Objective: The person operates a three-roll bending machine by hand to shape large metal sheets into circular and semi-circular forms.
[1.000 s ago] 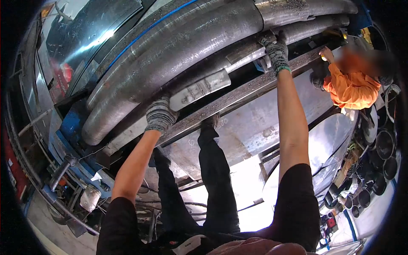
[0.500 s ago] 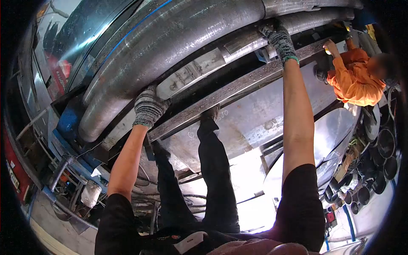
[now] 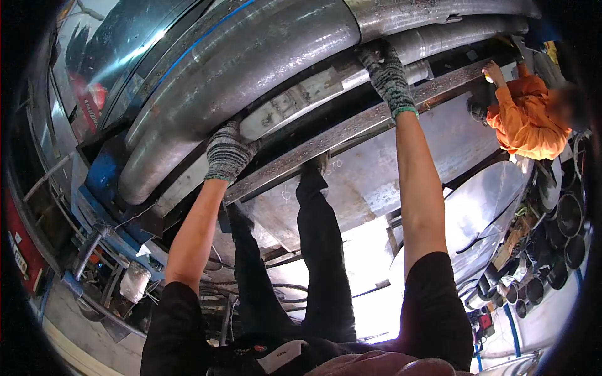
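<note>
A large bent metal pipe (image 3: 251, 69) lies across the top of the view, with a thinner metal pipe (image 3: 464, 37) under its right part. My left hand (image 3: 231, 152), in a grey-and-white knitted glove, holds the big pipe's lower edge; its fingertips are hidden beneath. Farther right, my right hand (image 3: 389, 78), in a matching glove with a green cuff, grips the pipe's underside near a seam, its fingertips partly in shadow. Between my hands runs a pale flat metal bar (image 3: 295, 100). Both arms are stretched out.
A steel beam (image 3: 357, 131) runs below my hands, above a metal plate (image 3: 376, 178) with chalk marks. At the right is a person in an orange jacket (image 3: 530, 119). Several pipe ends (image 3: 570, 213) are stacked at the far right. A blue frame (image 3: 103, 182) stands left.
My right hand has moved left and slightly down, my left hand a little to the right. The big pipe's seam now shows farther left, and a thin pipe end is uncovered beside my right hand.
</note>
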`<state>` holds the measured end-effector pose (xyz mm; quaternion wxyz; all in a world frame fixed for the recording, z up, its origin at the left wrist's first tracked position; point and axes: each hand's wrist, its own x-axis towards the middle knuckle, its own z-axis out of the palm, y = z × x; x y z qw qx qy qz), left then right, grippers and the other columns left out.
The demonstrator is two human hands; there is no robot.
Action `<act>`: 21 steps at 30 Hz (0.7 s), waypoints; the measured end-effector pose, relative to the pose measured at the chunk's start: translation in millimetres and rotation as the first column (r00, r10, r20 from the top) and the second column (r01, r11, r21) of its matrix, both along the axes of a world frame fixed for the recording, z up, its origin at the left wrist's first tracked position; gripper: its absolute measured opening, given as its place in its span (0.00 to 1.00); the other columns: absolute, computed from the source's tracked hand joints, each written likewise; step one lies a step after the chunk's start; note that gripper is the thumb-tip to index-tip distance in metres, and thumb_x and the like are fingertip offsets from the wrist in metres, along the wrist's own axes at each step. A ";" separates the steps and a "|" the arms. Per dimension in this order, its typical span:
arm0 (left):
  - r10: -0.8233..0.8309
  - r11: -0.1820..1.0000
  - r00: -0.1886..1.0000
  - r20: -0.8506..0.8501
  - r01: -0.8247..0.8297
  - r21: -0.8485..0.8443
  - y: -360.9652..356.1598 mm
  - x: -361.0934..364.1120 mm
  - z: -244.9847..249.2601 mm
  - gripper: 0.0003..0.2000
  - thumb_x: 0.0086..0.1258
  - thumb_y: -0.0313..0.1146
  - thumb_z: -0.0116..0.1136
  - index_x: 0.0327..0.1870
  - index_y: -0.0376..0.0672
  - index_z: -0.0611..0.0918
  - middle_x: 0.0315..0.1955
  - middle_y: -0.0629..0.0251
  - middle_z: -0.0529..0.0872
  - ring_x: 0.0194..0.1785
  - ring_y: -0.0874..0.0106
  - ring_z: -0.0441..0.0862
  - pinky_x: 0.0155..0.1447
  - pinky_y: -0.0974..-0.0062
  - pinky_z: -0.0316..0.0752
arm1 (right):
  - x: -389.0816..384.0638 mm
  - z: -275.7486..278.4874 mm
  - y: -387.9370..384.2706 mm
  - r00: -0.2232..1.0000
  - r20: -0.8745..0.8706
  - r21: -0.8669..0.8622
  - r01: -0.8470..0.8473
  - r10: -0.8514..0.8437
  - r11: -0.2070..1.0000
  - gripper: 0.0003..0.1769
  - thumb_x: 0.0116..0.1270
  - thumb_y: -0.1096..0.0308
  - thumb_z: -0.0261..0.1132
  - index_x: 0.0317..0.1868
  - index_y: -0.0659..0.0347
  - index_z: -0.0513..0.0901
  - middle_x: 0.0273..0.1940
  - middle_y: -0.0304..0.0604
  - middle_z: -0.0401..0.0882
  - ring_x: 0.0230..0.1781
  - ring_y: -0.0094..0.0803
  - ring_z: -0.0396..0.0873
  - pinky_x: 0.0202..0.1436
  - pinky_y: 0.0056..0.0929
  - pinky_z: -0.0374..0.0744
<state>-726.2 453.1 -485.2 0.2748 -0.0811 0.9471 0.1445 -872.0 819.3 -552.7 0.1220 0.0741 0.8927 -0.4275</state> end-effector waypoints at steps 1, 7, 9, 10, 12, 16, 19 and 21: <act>0.018 1.000 1.000 -0.022 -0.018 -0.005 1.4 3.7 3.7 0.37 0.54 0.53 0.81 0.61 0.38 0.83 0.48 0.47 0.90 0.54 0.51 0.87 0.64 0.57 0.81 | 5.2 0.2 -7.5 0.998 -0.026 -0.029 0.056 -0.057 0.998 0.33 0.76 0.47 0.65 0.71 0.63 0.77 0.68 0.57 0.79 0.70 0.50 0.76 0.75 0.38 0.71; 0.274 0.953 0.869 -0.412 -0.186 0.241 -34.5 93.2 49.6 0.18 0.70 0.32 0.72 0.59 0.37 0.86 0.56 0.54 0.90 0.58 0.58 0.88 0.68 0.63 0.80 | 35.3 7.8 -57.8 0.998 0.035 0.065 0.054 -0.056 0.996 0.39 0.80 0.37 0.54 0.74 0.62 0.74 0.71 0.59 0.76 0.73 0.56 0.72 0.77 0.44 0.69; 0.703 0.601 0.711 -0.009 -0.587 0.542 -65.9 150.9 41.9 0.18 0.72 0.30 0.71 0.60 0.36 0.85 0.58 0.55 0.89 0.61 0.62 0.86 0.65 0.67 0.81 | 43.1 17.3 -77.6 0.995 0.044 0.074 0.083 -0.086 0.994 0.39 0.81 0.39 0.54 0.75 0.64 0.71 0.73 0.60 0.74 0.76 0.54 0.69 0.79 0.41 0.66; 0.708 0.603 0.706 -0.015 -0.593 0.534 -82.7 172.9 37.3 0.18 0.72 0.30 0.71 0.60 0.36 0.85 0.58 0.55 0.89 0.61 0.62 0.86 0.65 0.67 0.81 | 45.2 11.4 -78.8 0.996 0.048 0.063 0.075 -0.078 0.995 0.39 0.81 0.39 0.54 0.75 0.64 0.71 0.73 0.60 0.74 0.76 0.54 0.69 0.79 0.41 0.66; 0.898 -0.029 0.210 0.387 -0.849 0.528 -122.8 210.2 18.1 0.14 0.76 0.26 0.66 0.60 0.33 0.84 0.60 0.55 0.88 0.62 0.64 0.86 0.64 0.71 0.82 | 44.5 -10.8 -70.6 1.000 -0.022 0.076 0.000 0.002 0.997 0.40 0.80 0.39 0.56 0.78 0.63 0.68 0.72 0.61 0.74 0.75 0.55 0.70 0.77 0.42 0.69; 0.800 0.345 0.543 0.255 -0.765 0.544 -168.4 289.0 -20.1 0.17 0.81 0.34 0.53 0.64 0.34 0.81 0.62 0.49 0.85 0.65 0.57 0.83 0.70 0.65 0.78 | 32.2 -11.3 -58.5 0.972 0.176 0.162 -0.187 0.158 0.969 0.48 0.76 0.29 0.52 0.79 0.60 0.66 0.77 0.61 0.67 0.75 0.58 0.69 0.77 0.47 0.70; 0.773 0.019 0.401 0.492 -0.790 0.613 -163.3 325.8 -49.9 0.19 0.82 0.38 0.48 0.65 0.37 0.79 0.64 0.47 0.83 0.68 0.53 0.79 0.78 0.62 0.70 | 27.9 -27.9 -56.3 0.978 0.167 0.328 -0.176 0.127 0.928 0.51 0.73 0.26 0.51 0.79 0.62 0.66 0.78 0.63 0.65 0.79 0.57 0.64 0.80 0.46 0.66; 0.659 -0.291 0.332 0.675 -0.714 0.636 -150.7 336.4 -27.7 0.21 0.84 0.41 0.47 0.66 0.37 0.78 0.63 0.47 0.83 0.64 0.54 0.82 0.74 0.63 0.75 | 31.6 -21.6 -54.5 0.940 0.217 0.417 -0.334 0.264 0.846 0.41 0.71 0.42 0.55 0.79 0.57 0.69 0.78 0.57 0.67 0.77 0.53 0.67 0.80 0.43 0.67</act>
